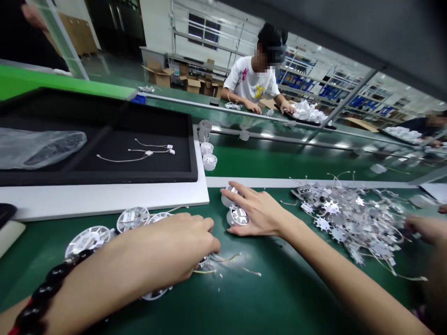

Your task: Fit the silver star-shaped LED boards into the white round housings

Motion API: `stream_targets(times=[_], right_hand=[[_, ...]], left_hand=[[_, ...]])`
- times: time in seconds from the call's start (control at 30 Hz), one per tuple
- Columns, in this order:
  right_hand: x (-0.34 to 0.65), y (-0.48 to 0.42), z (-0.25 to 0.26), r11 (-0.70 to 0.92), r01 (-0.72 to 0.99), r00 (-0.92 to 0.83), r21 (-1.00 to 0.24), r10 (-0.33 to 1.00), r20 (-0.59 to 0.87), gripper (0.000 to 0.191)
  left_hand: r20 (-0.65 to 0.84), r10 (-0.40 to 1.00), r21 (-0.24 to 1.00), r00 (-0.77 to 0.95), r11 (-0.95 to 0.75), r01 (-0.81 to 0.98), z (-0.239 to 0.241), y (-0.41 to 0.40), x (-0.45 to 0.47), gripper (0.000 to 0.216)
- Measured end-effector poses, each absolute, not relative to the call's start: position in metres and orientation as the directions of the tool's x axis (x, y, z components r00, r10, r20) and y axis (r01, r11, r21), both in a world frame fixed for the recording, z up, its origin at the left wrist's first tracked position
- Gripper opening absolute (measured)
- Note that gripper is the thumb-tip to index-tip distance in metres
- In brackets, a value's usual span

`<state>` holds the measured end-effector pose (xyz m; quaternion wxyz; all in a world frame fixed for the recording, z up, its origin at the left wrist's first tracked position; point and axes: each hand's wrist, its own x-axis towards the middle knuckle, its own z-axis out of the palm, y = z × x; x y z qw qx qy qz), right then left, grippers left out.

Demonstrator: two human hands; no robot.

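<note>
My left hand (178,246), with a beaded bracelet on the wrist, is closed and turned down low over the green table. Under its fingertips a small part with thin wires (226,258) shows only partly, so its kind is hidden. My right hand (260,211) has thumb and fingers around two short, round white plastic housings (239,216) standing one behind the other on the table. Around my left forearm lie several larger round white spoked discs (87,239), some partly covered by the arm. One loose wire with a connector (253,271) lies to the right of my left hand.
A heap of silvery star-shaped plates with wires (349,218) spreads at right, with another person's hand (428,228) beside it. A black tray (104,177) holds wired connectors and a plastic bag. Several white housings (209,162) line its right side. A co-worker (253,86) sits opposite.
</note>
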<state>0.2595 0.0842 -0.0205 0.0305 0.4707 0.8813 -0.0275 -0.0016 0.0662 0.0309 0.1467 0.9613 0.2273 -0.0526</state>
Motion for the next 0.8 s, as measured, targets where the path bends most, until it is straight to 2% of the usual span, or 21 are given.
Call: stream_targets(times=[0.07, 0.13, 0.23, 0.37, 0.43, 0.53, 0.67, 0.8], right_hand=[[0.259, 0.088, -0.021, 0.575, 0.818, -0.572, 0.014, 0.816, -0.084, 0.092], [0.26, 0.09, -0.02, 0.587, 0.809, -0.583, 0.027, 0.808, -0.079, 0.089], [0.261, 0.095, -0.021, 0.601, 0.799, -0.598, 0.027, 0.798, -0.072, 0.088], [0.264, 0.105, -0.02, 0.6, 0.8, -0.598, 0.022, 0.799, -0.065, 0.086], [0.266, 0.114, -0.015, 0.576, 0.818, -0.575, 0.009, 0.817, -0.046, 0.086], [0.274, 0.141, 0.002, 0.495, 0.869, -0.494, -0.02, 0.869, 0.024, 0.085], [0.298, 0.215, 0.033, 0.319, 0.946, -0.307, -0.06, 0.94, 0.148, 0.085], [0.335, 0.305, 0.048, 0.104, 0.991, -0.093, -0.086, 0.988, 0.123, 0.07]], left_hand=[[-0.256, 0.433, 0.205, 0.864, -0.849, 0.487, 0.041, 0.064, 0.002, 0.023], [-0.275, 0.465, 0.167, 0.842, -0.839, 0.518, 0.053, 0.061, 0.004, 0.014], [-0.152, 0.482, 0.161, 0.863, -0.85, 0.502, 0.065, 0.055, 0.004, 0.007], [0.058, 0.398, 0.159, 0.915, -0.909, 0.386, 0.066, 0.05, 0.002, 0.019], [0.102, 0.352, 0.115, 0.93, -0.933, 0.341, 0.064, 0.05, 0.003, 0.019], [0.119, 0.27, 0.062, 0.956, -0.963, 0.264, 0.052, 0.053, 0.006, 0.012], [0.285, 0.181, 0.064, 0.941, -0.983, 0.17, 0.007, 0.063, 0.015, 0.02], [0.385, 0.099, -0.014, 0.917, -0.993, 0.113, -0.049, 0.079, 0.026, 0.008]])
